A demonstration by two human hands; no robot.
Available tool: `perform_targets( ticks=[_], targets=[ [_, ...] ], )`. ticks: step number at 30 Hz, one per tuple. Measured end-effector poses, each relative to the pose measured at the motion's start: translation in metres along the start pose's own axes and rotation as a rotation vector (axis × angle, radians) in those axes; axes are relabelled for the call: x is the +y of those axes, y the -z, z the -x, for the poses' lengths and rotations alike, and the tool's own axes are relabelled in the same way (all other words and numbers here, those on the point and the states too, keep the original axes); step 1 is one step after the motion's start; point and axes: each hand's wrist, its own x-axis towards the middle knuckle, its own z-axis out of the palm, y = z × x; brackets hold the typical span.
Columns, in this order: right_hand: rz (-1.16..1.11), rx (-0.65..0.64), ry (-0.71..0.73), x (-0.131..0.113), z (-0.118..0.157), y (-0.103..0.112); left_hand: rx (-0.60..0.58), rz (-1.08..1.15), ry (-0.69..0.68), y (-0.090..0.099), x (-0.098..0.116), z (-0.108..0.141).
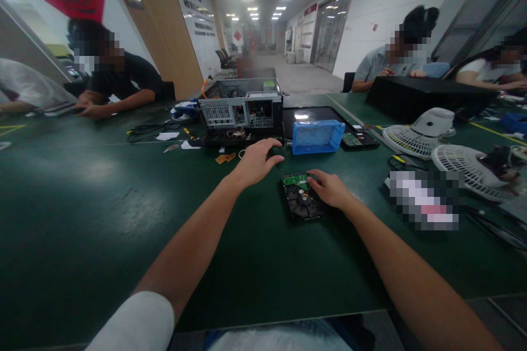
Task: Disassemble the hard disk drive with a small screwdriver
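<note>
A black hard drive with a green circuit board [302, 200] lies on the green table. My left hand [259, 162] is above and left of the drive's far edge, its fingers curled round the dark handle of a screwdriver [276, 154], whose shaft points down toward the drive's far left corner. Whether the tip touches a screw is too small to tell. My right hand [328, 187] rests on the drive's right side, thumb and fingers against its edge and board.
Beyond the hands stand an opened computer case [241, 112], a blue plastic box [317, 137] and a flat black panel [313, 115]. White fan parts [411, 134] and cables lie to the right on the table [123, 263]. Several people sit across and along it.
</note>
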Motion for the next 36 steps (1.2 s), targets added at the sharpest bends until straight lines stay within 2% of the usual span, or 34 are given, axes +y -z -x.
perform_targets(
  ticks=[13, 18, 32, 36],
  targets=[
    [0.0, -0.004, -0.003, 0.0, -0.001, -0.002, 0.006, -0.007, -0.03, -0.001, -0.002, 0.001],
    [0.006, -0.007, 0.0, -0.003, 0.0, -0.001, -0.002, 0.016, -0.097, -0.001, 0.0, 0.001],
    [0.005, 0.045, -0.074, -0.011, -0.007, -0.008, 0.081, 0.005, -0.107, -0.009, -0.007, 0.0],
    [-0.002, 0.06, -0.082, -0.01, -0.006, -0.01, 0.166, -0.008, -0.065, -0.012, -0.003, 0.0]
  ],
)
